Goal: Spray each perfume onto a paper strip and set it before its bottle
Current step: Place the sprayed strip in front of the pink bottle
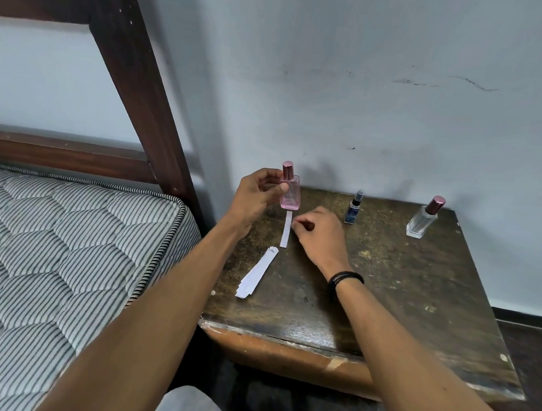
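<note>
My left hand (257, 193) grips a pink perfume bottle (290, 190) with a rose metallic cap, upright at the back left of a worn dark wooden table (400, 290). A single white paper strip (286, 229) lies just in front of that bottle. My right hand (320, 233) pinches the strip's right edge with curled fingers. A small dark blue spray bottle (353, 208) stands to the right. A clear glass bottle (423, 218) with a rose cap stands farther right. A fanned stack of white paper strips (257, 273) lies near the table's left edge.
A striped mattress (56, 257) on a dark wooden bed frame (137, 88) lies close to the table's left side. A pale wall (364, 84) stands right behind the bottles. The table's chipped front edge (287, 350) faces me. A knee in light cloth (187, 405) shows below.
</note>
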